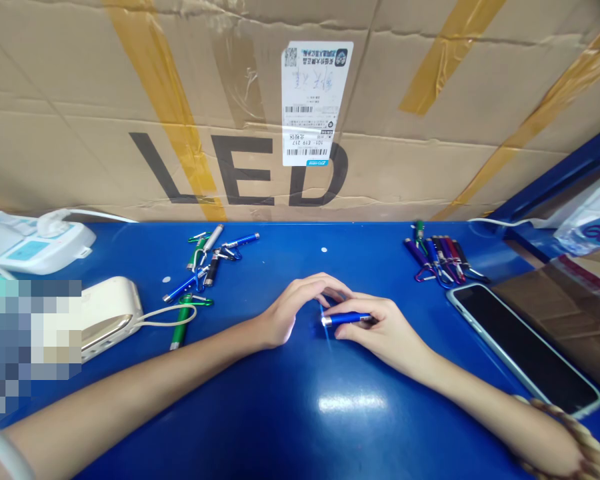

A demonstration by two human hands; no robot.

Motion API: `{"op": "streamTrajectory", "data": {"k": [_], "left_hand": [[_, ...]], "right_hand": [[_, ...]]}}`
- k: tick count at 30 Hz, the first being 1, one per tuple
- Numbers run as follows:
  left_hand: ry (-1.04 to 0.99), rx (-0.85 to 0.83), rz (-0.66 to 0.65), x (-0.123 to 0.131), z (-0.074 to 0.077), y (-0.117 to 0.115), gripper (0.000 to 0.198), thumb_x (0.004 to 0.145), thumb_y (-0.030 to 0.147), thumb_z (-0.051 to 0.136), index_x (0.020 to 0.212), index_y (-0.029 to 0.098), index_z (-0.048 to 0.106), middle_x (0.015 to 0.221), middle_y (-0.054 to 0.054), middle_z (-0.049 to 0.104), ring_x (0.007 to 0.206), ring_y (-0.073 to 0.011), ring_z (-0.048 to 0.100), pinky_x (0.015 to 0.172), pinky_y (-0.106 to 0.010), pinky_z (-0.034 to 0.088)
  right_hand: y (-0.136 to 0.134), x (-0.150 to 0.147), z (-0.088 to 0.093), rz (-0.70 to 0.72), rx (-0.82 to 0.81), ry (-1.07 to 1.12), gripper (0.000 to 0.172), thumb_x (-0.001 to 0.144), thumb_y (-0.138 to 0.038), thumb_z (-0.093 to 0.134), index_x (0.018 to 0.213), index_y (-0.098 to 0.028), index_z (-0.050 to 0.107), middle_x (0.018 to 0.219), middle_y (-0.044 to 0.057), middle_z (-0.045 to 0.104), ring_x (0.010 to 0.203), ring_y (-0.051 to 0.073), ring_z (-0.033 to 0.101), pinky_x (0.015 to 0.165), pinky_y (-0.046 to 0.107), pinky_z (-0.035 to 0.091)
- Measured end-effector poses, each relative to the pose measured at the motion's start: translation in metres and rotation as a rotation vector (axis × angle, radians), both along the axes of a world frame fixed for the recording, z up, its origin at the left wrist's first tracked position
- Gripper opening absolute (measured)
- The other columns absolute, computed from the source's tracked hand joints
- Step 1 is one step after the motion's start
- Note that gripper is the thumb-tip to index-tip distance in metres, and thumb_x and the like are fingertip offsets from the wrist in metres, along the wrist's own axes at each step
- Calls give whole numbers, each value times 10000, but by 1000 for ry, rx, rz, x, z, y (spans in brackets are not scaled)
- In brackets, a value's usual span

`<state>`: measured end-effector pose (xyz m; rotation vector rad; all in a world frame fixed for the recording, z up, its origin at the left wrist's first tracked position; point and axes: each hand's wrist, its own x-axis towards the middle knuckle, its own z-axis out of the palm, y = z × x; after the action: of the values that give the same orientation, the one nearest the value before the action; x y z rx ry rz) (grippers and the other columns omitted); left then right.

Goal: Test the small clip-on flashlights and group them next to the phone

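Note:
My right hand point(380, 323) grips a small blue flashlight point(347, 319) between thumb and fingers. Its silver head points left, and a bright glint shows at the tip. Facing that tip is my left hand point(297, 303), cupped with its fingers stretched over toward my right hand, nothing visible in it. The fingertips of the two hands are close together; whether they touch is hard to tell. On the left of the table lie loose mini flashlights with carabiner clips, among them a green one point(181, 323) and a blue one point(183, 285).
A row of several mini flashlights point(445, 250) lies at the back right, beside a phone point(525, 347). At left are a power bank point(113, 310) with a looped cord and a white power strip point(50, 243). A large cardboard box point(250, 80) walls off the back of the blue table point(260, 413).

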<state>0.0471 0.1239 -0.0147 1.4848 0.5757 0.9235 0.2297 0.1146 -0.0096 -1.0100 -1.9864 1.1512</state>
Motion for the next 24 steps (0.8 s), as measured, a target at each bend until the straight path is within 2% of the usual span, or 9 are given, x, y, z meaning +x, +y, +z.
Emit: {"op": "streamTrajectory", "data": {"k": [4, 8, 18, 24], "left_hand": [[25, 27, 1, -1, 2, -1, 419, 932, 258, 263, 1011, 141, 658, 1072, -101, 619, 998, -220, 555, 830, -321, 415], [43, 35, 4, -1, 3, -2, 426, 929, 269, 258, 1009, 141, 657, 1077, -102, 618, 1004, -228, 549, 837, -332, 407], [33, 10, 13, 0, 1, -1, 418, 924, 280, 277, 982, 129, 662, 1083, -107, 600, 999, -222, 553, 827, -305, 428], [33, 20, 10, 0, 2, -1, 425, 926, 271, 263, 1015, 131, 654, 1085, -105, 602, 1004, -223, 548, 843, -313, 414]], "right_hand": [[0, -1, 1, 8, -22, -22, 270, 703, -442, 716, 835, -209, 751, 844, 44, 738, 742, 182, 683, 617, 250, 539], [0, -1, 3, 6, 6, -31, 238, 711, -419, 716, 822, -212, 754, 794, 30, 739, 698, 164, 680, 593, 232, 531], [-1, 0, 2, 16, 70, -30, 153, 771, -301, 675, 890, -236, 746, 992, 40, 725, 950, 221, 665, 814, 320, 546], [0, 1, 4, 36, 55, -45, 189, 816, -273, 605, 948, -229, 733, 1071, 48, 701, 1000, 228, 649, 829, 335, 547]]}}
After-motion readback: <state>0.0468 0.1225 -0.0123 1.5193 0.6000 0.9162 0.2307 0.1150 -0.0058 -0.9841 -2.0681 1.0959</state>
